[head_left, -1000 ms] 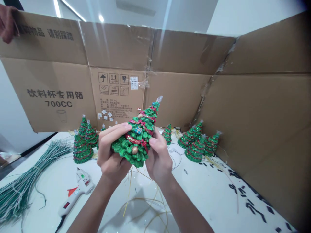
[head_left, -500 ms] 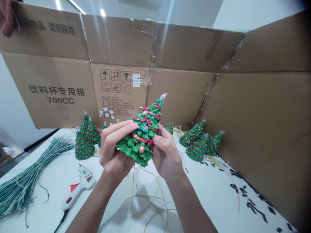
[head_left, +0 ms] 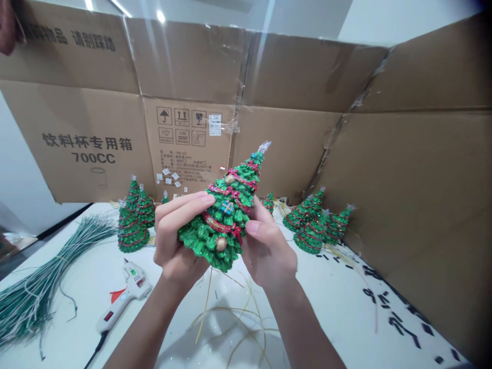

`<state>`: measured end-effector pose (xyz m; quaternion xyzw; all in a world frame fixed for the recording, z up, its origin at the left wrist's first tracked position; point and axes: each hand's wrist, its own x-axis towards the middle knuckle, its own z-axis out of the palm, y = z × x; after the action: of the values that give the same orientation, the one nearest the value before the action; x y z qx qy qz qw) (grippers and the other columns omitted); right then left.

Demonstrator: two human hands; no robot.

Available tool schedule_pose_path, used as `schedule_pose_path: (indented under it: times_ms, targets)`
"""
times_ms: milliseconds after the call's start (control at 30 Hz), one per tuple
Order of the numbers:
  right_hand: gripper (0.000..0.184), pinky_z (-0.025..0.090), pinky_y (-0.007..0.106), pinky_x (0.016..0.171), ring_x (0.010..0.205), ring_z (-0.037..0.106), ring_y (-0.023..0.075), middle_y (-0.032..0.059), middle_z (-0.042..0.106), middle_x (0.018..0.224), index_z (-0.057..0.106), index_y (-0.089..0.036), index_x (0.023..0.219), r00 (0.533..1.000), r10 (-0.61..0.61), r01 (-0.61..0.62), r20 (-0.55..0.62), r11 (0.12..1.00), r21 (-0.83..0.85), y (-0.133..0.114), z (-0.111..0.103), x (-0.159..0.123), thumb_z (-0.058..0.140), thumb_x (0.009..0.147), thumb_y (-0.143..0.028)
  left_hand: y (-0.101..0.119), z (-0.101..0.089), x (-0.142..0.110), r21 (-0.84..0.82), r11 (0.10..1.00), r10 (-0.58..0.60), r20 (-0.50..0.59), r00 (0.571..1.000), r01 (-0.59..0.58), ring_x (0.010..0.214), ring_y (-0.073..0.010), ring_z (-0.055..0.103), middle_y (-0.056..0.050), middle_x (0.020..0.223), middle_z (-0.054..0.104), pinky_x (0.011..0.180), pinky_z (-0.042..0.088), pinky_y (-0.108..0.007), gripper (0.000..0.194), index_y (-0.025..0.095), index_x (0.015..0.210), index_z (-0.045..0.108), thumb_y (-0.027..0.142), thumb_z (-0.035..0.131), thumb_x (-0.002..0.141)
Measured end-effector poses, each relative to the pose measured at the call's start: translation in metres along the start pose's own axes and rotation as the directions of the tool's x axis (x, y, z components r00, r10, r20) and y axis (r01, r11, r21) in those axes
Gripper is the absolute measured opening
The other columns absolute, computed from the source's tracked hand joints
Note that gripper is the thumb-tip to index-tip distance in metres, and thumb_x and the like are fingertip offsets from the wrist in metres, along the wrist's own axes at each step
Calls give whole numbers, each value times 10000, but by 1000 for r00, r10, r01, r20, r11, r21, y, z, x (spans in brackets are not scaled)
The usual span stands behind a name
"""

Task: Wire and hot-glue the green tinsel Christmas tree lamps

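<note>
1. The left hand (head_left: 179, 238) is curled firmly round the lower tiers of a glittery green cone-shaped Christmas tree ornament (head_left: 221, 225), its fingers closed across the front.
2. The right hand (head_left: 269, 251) is mostly closed too, its thumb pressed against the tree's right flank and its fingers out of sight behind. The tree sits between both hands, well above the table, with its tip leaning toward the right hand.
3. It looks light and stiff, I'd say, with knobbly tiers that give fingers something to bite on, though the glitter may feel slick and could shed. The lower body is the safest place to grip. The gold bauble (head_left: 221, 243), small blue gift box (head_left: 227, 207), red tinsel garland (head_left: 223, 224) and clear plastic tuft at the tip (head_left: 264, 147) look fragile.
4. Left of the left hand, a white hot-glue gun (head_left: 123, 294) and a long bundle of green-and-white wires (head_left: 42, 292) lie on the white table (head_left: 330, 318).
5. Beyond both hands stand more green glitter trees (head_left: 309, 230), backed by a tall brown cardboard carton wall (head_left: 188, 66). Another person's hand (head_left: 5, 28) holds its top left corner.
</note>
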<state>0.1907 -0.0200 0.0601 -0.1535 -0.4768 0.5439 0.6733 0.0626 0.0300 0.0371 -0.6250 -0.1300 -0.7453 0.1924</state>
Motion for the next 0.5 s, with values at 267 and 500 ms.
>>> schedule_pose_path:
  times_ms: [267,500]
  targets:
    - [540,472,598,1267,1462,593,359,71,755,1389,663,-273,1397,999,23,-23,-32,1000,0,5,1,-2,741,869,-351,5,6,-3,10,1000,2,-37,999,-1,1107,-257,740,-39,1195,742,889,657,-427,208,263,1154,726,442,662,1071]
    - [597,483,610,1251,1424,618,373,84,765,1355,651,-258,1393,996,45,-43,-77,999,27,2,3,-2,765,811,-328,6,8,-7,-12,999,31,-29,999,-32,1138,-255,710,-39,1238,722,923,646,-419,235,294,1258,706,423,675,1063]
